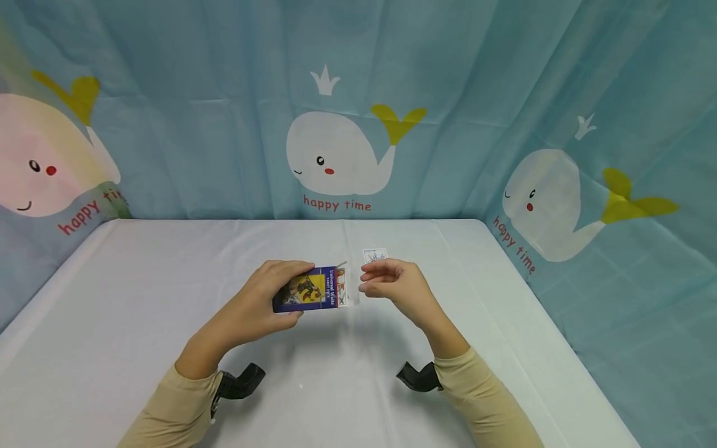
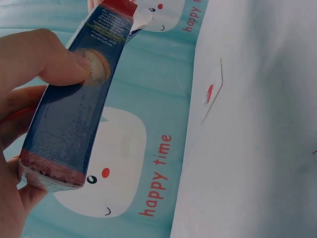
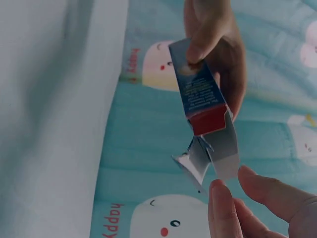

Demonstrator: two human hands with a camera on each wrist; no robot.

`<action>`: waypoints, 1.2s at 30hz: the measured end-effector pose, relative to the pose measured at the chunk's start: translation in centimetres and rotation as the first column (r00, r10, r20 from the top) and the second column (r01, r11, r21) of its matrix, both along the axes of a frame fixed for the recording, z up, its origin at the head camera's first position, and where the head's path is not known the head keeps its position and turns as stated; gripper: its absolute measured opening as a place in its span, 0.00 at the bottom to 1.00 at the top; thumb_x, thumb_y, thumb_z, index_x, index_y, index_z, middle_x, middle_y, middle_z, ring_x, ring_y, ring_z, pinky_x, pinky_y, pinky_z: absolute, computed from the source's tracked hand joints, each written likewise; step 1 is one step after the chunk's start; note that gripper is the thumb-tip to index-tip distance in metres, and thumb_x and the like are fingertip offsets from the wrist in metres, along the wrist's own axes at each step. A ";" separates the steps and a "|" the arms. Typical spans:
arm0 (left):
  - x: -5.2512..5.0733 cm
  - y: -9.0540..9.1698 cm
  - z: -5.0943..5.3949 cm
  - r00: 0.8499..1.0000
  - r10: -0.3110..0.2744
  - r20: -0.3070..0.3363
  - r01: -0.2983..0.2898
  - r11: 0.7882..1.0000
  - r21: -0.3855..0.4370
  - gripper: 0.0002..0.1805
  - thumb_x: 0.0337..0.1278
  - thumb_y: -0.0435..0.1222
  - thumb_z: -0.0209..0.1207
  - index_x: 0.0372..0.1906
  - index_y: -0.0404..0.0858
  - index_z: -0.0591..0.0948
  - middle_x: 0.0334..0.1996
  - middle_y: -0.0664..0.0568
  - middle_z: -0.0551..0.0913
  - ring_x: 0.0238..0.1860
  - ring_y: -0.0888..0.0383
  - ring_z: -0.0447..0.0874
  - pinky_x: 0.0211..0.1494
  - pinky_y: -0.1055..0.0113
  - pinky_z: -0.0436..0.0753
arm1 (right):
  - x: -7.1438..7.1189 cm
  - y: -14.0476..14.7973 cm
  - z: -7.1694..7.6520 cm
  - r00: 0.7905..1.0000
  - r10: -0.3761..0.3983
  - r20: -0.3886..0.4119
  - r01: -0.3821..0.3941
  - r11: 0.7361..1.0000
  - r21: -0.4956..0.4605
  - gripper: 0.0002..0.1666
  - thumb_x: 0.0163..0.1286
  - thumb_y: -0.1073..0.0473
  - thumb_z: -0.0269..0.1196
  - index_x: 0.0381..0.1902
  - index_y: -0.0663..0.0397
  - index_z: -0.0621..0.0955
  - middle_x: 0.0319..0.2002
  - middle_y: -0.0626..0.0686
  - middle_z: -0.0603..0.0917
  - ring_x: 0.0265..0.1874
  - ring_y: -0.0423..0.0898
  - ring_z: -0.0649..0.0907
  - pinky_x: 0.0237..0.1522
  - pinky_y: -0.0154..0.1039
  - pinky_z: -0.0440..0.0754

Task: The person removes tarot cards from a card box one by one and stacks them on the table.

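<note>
Your beige sleeves [image 1: 168, 410] come in at seven and five o'clock, each with a black strap [image 1: 243, 382] jutting inward near the cuff. Past the seven o'clock cuff, your left hand [image 1: 252, 305] grips the Universal Waite tarot box [image 1: 305, 289], thumb on its near narrow side and fingers on the far one. You hold it raised, off centre toward seven o'clock, its blue front with the yellow picture facing up. Its far-from-palm end points to three o'clock, where pale flaps [image 3: 225, 148] stand unfolded. Just off that end is your right hand [image 1: 400, 286], fingers loosely bent, thumb and forefinger a narrow gap apart; whether the fingertips touch a flap you cannot tell. Just past them, toward twelve o'clock, a small white card [image 1: 375, 253] lies on the white tablecloth [image 1: 140, 280], partly hidden by your fingers. Behind everything hangs a blue curtain [image 1: 224, 155] with cartoon whales [image 1: 336, 155] at nine, twelve and three o'clock, red "happy time" lettering [image 1: 336, 204] below each.
</note>
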State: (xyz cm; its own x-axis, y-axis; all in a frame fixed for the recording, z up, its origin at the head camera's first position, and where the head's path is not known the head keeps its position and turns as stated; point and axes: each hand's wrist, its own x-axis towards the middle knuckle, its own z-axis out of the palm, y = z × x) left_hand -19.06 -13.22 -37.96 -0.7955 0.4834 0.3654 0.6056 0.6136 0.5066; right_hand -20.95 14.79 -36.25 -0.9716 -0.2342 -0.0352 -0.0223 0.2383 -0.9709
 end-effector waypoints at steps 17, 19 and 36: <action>0.1 0.7 -0.2 1.000 -0.015 -0.004 0.015 1.000 -0.010 0.42 0.44 0.35 0.73 0.70 0.44 0.71 0.66 0.50 0.75 0.62 0.51 0.69 0.60 0.48 0.72 | -0.2 -1.2 -0.5 0.997 -0.058 0.045 0.057 0.998 0.019 0.16 0.61 0.62 0.71 0.45 0.64 0.85 0.39 0.58 0.89 0.34 0.45 0.89 0.42 0.42 0.87; 0.1 0.7 -0.2 1.000 -0.015 -0.007 0.015 1.000 -0.011 0.42 0.44 0.35 0.73 0.70 0.44 0.71 0.66 0.50 0.75 0.62 0.51 0.69 0.60 0.48 0.72 | -0.3 -1.2 -0.7 0.997 -0.056 0.047 0.055 0.998 0.019 0.14 0.62 0.61 0.71 0.44 0.63 0.85 0.38 0.58 0.89 0.34 0.45 0.89 0.42 0.43 0.87; 0.4 1.4 -0.3 0.999 -0.031 0.020 0.031 0.999 -0.024 0.42 0.45 0.35 0.72 0.70 0.45 0.71 0.65 0.49 0.76 0.62 0.51 0.70 0.59 0.49 0.75 | -0.8 -1.7 -1.6 0.999 -0.024 0.046 0.023 0.999 0.024 0.15 0.64 0.58 0.69 0.41 0.65 0.85 0.30 0.55 0.88 0.24 0.42 0.86 0.35 0.43 0.87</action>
State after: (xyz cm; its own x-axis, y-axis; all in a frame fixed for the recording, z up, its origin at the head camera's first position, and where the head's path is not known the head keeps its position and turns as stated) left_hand -18.68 -11.86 -38.28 -0.7868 0.5165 0.3379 0.6147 0.6070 0.5037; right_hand -21.78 13.05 -37.80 -0.9739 -0.2102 -0.0852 0.0281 0.2608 -0.9650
